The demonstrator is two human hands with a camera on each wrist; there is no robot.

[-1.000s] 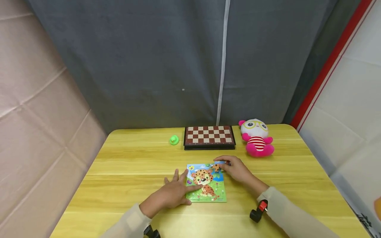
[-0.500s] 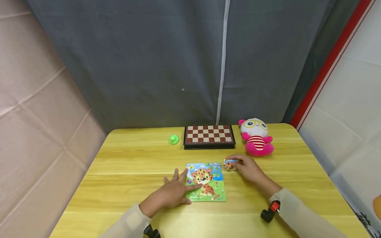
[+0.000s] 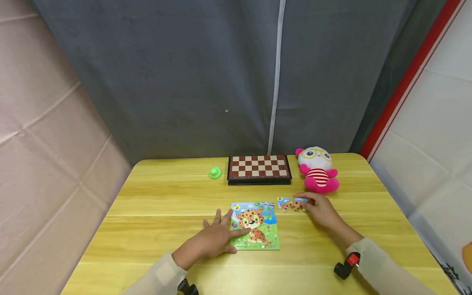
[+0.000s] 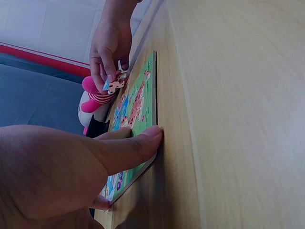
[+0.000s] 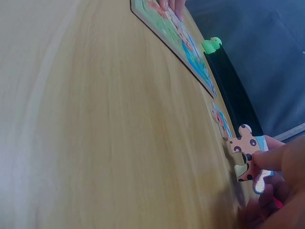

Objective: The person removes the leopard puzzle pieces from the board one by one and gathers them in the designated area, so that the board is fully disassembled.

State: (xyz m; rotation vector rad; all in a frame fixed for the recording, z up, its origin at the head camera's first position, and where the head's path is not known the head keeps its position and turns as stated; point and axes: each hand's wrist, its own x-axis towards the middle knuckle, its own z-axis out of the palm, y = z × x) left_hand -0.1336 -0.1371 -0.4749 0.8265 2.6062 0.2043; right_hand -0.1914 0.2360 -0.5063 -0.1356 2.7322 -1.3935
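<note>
My left hand (image 3: 215,239) lies with spread fingers on the left side of a square leopard picture puzzle (image 3: 271,237); in the left wrist view its thumb (image 4: 138,145) rests at the board's edge. To the right of the board, my right hand (image 3: 322,211) pinches a spotted jigsaw piece (image 5: 245,150) between thumb and fingers. That piece is tilted up in the right wrist view. Beside it, a second jigsaw piece (image 3: 283,203) with blue and yellow on it lies on the table, near the board's upper right corner. The right palm's inside is partly hidden.
Behind the puzzle stands a checkered board box (image 3: 259,168). A green toy duck (image 3: 215,173) sits to its left, and a pink and white plush toy (image 3: 318,172) to its right, close to my right hand. A grey curtain (image 3: 184,82) hangs behind the wooden table (image 3: 166,192).
My right hand has moved right, from over the puzzle's upper right corner to beside the board. One jigsaw piece now lies on the table there. The left hand stays in place.
</note>
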